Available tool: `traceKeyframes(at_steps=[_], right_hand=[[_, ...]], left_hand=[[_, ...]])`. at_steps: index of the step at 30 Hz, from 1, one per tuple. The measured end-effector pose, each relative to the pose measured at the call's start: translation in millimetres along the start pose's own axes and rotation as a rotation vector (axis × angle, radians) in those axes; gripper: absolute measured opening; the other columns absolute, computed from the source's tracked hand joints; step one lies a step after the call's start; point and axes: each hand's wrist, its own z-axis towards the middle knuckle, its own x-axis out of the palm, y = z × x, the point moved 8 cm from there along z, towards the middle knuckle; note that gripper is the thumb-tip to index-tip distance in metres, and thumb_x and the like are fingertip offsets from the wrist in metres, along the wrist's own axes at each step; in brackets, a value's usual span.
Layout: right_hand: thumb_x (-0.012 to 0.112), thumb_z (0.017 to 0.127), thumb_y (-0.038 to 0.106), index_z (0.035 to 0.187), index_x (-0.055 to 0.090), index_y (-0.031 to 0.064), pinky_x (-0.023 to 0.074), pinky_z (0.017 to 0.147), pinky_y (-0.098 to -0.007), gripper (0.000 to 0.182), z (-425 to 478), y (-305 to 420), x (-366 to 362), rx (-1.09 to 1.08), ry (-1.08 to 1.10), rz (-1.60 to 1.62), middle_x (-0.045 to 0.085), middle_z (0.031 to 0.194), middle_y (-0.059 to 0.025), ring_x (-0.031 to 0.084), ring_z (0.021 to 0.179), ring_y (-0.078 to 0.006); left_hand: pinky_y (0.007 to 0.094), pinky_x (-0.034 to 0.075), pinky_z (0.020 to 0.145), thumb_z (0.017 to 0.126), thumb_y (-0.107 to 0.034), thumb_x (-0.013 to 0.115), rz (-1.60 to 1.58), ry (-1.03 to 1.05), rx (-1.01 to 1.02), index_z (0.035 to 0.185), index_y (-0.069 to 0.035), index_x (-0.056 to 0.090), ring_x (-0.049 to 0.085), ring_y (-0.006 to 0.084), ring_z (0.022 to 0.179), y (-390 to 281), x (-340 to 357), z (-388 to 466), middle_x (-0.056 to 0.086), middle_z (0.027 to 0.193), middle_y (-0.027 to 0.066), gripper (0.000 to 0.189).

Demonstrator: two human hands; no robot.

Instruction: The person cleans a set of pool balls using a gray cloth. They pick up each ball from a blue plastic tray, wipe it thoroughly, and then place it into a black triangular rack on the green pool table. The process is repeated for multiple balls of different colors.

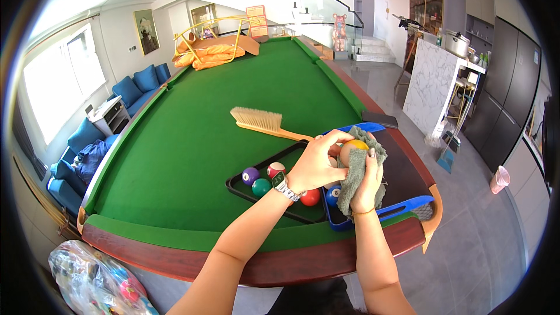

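My left hand [316, 162] grips a yellow-and-white striped billiard ball [350, 152] with thumb and fingers. Wrapped against the ball's right side is a grey-green cloth [353, 179], held by my right hand [369, 183]. Below both hands sits a blue-rimmed tray [404, 205]; a blue ball [334, 195] and partly hidden pale balls lie in it. To its left, a black triangle rack [239, 194] surrounds a purple ball [250, 176], a green ball [261, 187], a maroon-striped ball [275, 169] and a red ball [310, 197]. My left forearm covers part of the rack.
A wooden-handled bristle brush [258, 119] lies on the green pool table [183, 170] beyond the rack. Yellow-framed furniture [214, 50] rests at the far end. A dark flat object [379, 119] sits on the right rail. A plastic bag [98, 278] stands at lower left.
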Motion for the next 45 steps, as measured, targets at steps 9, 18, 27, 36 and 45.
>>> traceKeyframes(at_steps=[9,18,27,36,45], right_hand=[[0.06,0.097,0.011,0.129,0.055,0.0014,0.05,0.093,-0.0296,0.034,2,-7,4,0.135,0.062,0.096,0.062,0.117,-0.0082,0.06,0.107,-0.0156],[0.033,0.103,0.05,0.129,0.054,0.0022,0.05,0.094,-0.0377,0.058,6,-24,-9,0.282,-0.04,0.216,0.059,0.123,-0.0128,0.059,0.111,-0.0241],[0.022,0.099,0.065,0.147,0.04,0.0026,0.031,0.114,-0.0421,0.08,0,13,6,0.032,-0.018,0.416,0.046,0.146,-0.012,0.045,0.133,-0.0294],[0.05,0.098,0.006,0.147,0.036,-0.0005,0.035,0.114,-0.039,0.052,4,29,15,-0.221,0.107,0.09,0.041,0.151,-0.0177,0.044,0.137,-0.0261],[0.048,0.103,0.023,0.13,0.056,0.0035,0.0465,0.098,-0.0302,0.034,10,-35,-22,0.217,0.068,0.076,0.057,0.128,-0.0053,0.057,0.114,-0.0162]], left_hand=[[0.0396,0.044,0.1,0.055,-0.014,0.082,0.584,-0.013,0.138,0.117,-0.006,0.063,0.05,0.0273,0.12,-14,-6,-1,0.064,0.111,0.0094,0.065],[0.0463,0.04,0.103,0.053,-0.022,0.085,0.505,-0.098,0.215,0.105,-0.008,0.069,0.039,0.0334,0.127,-19,-7,-1,0.05,0.129,0.0082,0.057],[0.0287,0.054,0.085,0.079,-0.014,0.078,0.067,-0.171,-0.022,0.115,0.001,0.065,0.064,0.0163,0.094,12,-6,0,0.063,0.112,0.0093,0.041],[0.0187,0.049,0.071,0.091,-0.01,0.066,-0.316,-0.112,-0.292,0.127,0.0,0.057,0.06,0.0048,0.082,30,-3,0,0.064,0.102,0.0023,0.038],[0.0285,0.056,0.088,0.082,0.005,0.073,-0.408,-0.161,-0.213,0.13,0.0,0.05,0.065,0.0149,0.104,19,-13,1,0.064,0.116,0.0104,0.054]])
